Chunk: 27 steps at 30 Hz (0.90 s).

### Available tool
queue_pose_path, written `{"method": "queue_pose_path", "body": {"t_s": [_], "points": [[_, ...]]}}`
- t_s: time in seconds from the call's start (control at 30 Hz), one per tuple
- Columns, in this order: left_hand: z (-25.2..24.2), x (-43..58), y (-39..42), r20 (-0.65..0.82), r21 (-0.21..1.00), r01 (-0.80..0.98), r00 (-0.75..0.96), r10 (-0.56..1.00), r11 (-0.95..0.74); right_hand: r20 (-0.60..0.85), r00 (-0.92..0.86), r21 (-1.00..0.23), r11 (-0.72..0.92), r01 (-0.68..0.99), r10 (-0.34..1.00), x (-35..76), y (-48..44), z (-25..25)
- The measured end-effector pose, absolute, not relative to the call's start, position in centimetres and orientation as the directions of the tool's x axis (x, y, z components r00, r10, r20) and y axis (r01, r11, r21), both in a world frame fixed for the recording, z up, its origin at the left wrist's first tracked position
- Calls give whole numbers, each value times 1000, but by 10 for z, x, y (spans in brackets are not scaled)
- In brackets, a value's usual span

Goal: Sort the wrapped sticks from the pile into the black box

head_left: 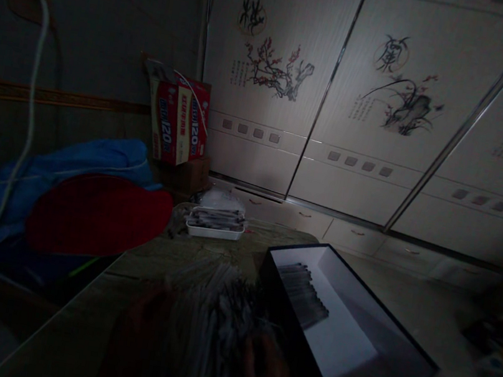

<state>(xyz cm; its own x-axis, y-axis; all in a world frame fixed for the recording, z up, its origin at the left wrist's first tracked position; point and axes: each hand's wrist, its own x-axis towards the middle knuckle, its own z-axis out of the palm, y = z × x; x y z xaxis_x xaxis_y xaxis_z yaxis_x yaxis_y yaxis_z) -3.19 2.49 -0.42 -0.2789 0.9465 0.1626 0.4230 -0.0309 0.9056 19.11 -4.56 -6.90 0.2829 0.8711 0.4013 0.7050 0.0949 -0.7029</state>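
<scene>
In the dim foreground a pile of thin, pale, dark-tipped sticks (213, 315), perhaps pens or pen refills, lies on the table between my hands. My left hand (142, 317) is at the pile's left side, dark and smeared, so its fingers cannot be made out. At the right edge of the pile is my right hand (265, 367), fingers curled together; whatever they hold is hidden. Beside it stands an open dark-edged box (353, 330) with a white inside. A neat row of similar thin sticks (302, 294) lies along its left part.
Behind the pile, a white tray (215, 233) holds more thin sticks. A red round cushion-like thing (100, 216) and blue cloth (95, 156) lie at left. Farther back are a red carton (179, 121) and sliding wardrobe doors (275, 28). A white cable (35, 87) hangs at left.
</scene>
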Motion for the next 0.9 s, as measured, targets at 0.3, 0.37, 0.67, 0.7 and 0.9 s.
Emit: {"method": "queue_pose_path", "body": {"t_s": [0.3,0.37,0.67,0.7,0.9], "points": [[-14,-25,24,90,863,505,-179,980,13,380,453,-791,29,611,806,205,-39,-70],[-15,-24,24,72,851,525,-159,985,23,387,475,-813,50,580,790,207,-37,-68],[-20,-27,22,77,782,622,-151,985,34,261,540,-931,60,361,800,198,-42,-52],[-21,-27,21,79,783,620,-169,983,43,238,563,-950,68,306,791,196,-45,-44],[-24,-26,15,40,824,559,-218,975,91,295,670,-953,162,255,682,224,-66,38]]}}
